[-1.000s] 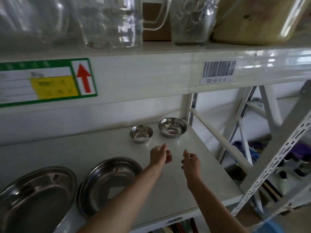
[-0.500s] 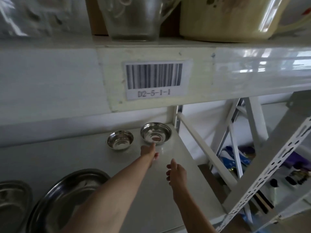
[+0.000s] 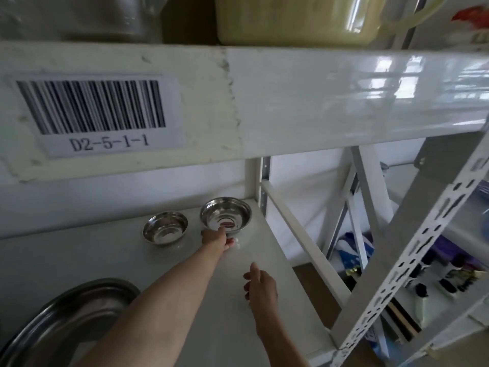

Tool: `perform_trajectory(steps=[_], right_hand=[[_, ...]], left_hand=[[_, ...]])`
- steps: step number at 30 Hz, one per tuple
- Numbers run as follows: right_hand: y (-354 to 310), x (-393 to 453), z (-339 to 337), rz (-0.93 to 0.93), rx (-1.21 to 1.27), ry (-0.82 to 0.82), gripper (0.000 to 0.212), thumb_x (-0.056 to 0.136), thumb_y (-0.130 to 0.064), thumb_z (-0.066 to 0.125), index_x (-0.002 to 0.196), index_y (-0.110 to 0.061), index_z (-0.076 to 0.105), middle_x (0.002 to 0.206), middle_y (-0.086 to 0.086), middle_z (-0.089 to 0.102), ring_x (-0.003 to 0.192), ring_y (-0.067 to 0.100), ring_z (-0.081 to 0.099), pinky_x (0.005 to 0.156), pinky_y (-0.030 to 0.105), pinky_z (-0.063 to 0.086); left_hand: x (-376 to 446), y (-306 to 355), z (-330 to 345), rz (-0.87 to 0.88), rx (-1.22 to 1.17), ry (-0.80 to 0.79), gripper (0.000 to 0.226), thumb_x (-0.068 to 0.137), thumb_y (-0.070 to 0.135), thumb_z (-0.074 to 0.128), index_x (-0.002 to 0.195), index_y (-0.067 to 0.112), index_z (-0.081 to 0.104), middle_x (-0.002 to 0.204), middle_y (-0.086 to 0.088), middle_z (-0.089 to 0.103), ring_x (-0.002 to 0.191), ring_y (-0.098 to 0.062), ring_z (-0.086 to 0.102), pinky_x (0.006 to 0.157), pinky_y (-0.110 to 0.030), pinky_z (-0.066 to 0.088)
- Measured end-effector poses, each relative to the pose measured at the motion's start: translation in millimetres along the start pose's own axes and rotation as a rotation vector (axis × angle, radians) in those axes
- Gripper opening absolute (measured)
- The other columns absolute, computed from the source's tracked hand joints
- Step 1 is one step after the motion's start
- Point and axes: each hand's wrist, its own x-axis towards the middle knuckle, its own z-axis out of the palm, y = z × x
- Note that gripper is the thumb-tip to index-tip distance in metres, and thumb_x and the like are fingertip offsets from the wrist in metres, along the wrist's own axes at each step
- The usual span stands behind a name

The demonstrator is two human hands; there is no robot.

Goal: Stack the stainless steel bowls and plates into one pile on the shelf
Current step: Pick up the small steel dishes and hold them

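Two small steel bowls stand at the back of the white shelf (image 3: 111, 260): the smaller bowl (image 3: 165, 228) on the left and the wider bowl (image 3: 225, 213) at the back right corner. My left hand (image 3: 216, 239) reaches to the wider bowl's near rim, with a fingertip over the edge and other fingers under it. My right hand (image 3: 260, 283) hovers over the shelf nearer to me, fingers loosely apart, holding nothing. A large steel plate (image 3: 66, 321) lies at the lower left, partly cut off by the frame.
The upper shelf beam (image 3: 317, 102) with a barcode label (image 3: 92, 112) hangs low above the bowls. A white diagonal brace (image 3: 304, 242) and a perforated upright (image 3: 412, 250) bound the shelf's right side. Assorted items lie on lower shelves at the right.
My left hand has stretched forward from mid-shelf to the wider bowl's rim. The right hand trailed behind it. The view shifted right, so one big plate left the frame.
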Motion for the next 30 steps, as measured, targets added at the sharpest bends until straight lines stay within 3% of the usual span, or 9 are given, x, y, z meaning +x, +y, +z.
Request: perform_trajectory(steps=[3, 9, 13, 18, 22, 26, 30], right_hand=[[1.5, 2.3, 0.8, -0.003, -0.011, -0.02, 0.045, 0.1, -0.043, 0.041, 0.091, -0.008, 0.069, 0.073, 0.004, 0.064, 0.065, 0.018, 0.058, 0.063, 0.031, 0.046], [-0.8, 8.8, 2.1, -0.008, -0.028, -0.025, 0.045, 0.1, -0.043, 0.042, 0.09, -0.009, 0.068, 0.071, 0.004, 0.063, 0.063, 0.019, 0.057, 0.064, 0.032, 0.046], [-5.0, 13.3, 1.9, -0.007, -0.041, -0.028, 0.043, 0.1, -0.043, 0.04, 0.088, -0.011, 0.067, 0.075, 0.006, 0.064, 0.068, 0.02, 0.058, 0.07, 0.037, 0.048], [-13.0, 20.1, 11.0, -0.008, -0.049, -0.038, 0.043, 0.101, -0.041, 0.038, 0.087, -0.012, 0.066, 0.077, 0.007, 0.063, 0.069, 0.02, 0.057, 0.073, 0.041, 0.05], [-19.4, 26.0, 26.2, 0.011, -0.028, -0.055, 0.044, 0.102, -0.039, 0.039, 0.089, -0.007, 0.066, 0.076, 0.009, 0.062, 0.066, 0.021, 0.055, 0.065, 0.035, 0.046], [-26.4, 27.5, 50.3, 0.001, -0.03, -0.124, 0.044, 0.102, -0.037, 0.039, 0.096, -0.002, 0.065, 0.075, 0.01, 0.061, 0.064, 0.021, 0.054, 0.059, 0.032, 0.045], [-34.2, 29.0, 82.8, 0.012, -0.041, -0.201, 0.045, 0.102, -0.038, 0.04, 0.1, -0.001, 0.065, 0.079, 0.012, 0.063, 0.065, 0.021, 0.056, 0.059, 0.032, 0.048]], left_hand=[[-12.1, 0.1, -8.2, 0.035, -0.022, 0.003, 0.037, 0.093, 0.001, 0.052, 0.129, -0.008, 0.048, 0.115, -0.034, 0.063, 0.061, -0.029, 0.063, 0.032, -0.029, 0.052], [-36.5, -2.1, -29.0, 0.034, -0.063, -0.025, 0.035, 0.095, 0.005, 0.05, 0.127, -0.008, 0.047, 0.116, -0.033, 0.062, 0.056, -0.029, 0.067, 0.036, -0.029, 0.054], [-70.9, 5.0, -47.6, 0.07, -0.043, -0.086, 0.03, 0.097, 0.007, 0.048, 0.119, -0.011, 0.055, 0.085, -0.025, 0.068, 0.043, -0.019, 0.067, 0.039, -0.025, 0.055], [-113.6, 18.6, -85.1, 0.144, -0.122, -0.171, 0.023, 0.093, 0.003, 0.051, 0.112, -0.006, 0.06, 0.079, -0.018, 0.069, 0.058, -0.021, 0.068, 0.051, -0.028, 0.06], [-142.8, 19.9, -116.8, 0.188, -0.193, -0.177, 0.017, 0.09, 0.003, 0.058, 0.105, -0.003, 0.064, 0.079, -0.018, 0.071, 0.067, -0.023, 0.07, 0.058, -0.029, 0.062], [-156.9, 20.2, -140.6, 0.204, -0.215, -0.113, 0.019, 0.089, 0.004, 0.059, 0.105, -0.006, 0.063, 0.072, -0.018, 0.071, 0.056, -0.019, 0.071, 0.052, -0.027, 0.059], [-168.2, 23.8, -161.9, 0.223, -0.251, -0.047, 0.023, 0.092, 0.003, 0.055, 0.111, -0.01, 0.058, 0.077, -0.024, 0.068, 0.048, -0.016, 0.07, 0.048, -0.026, 0.059]])
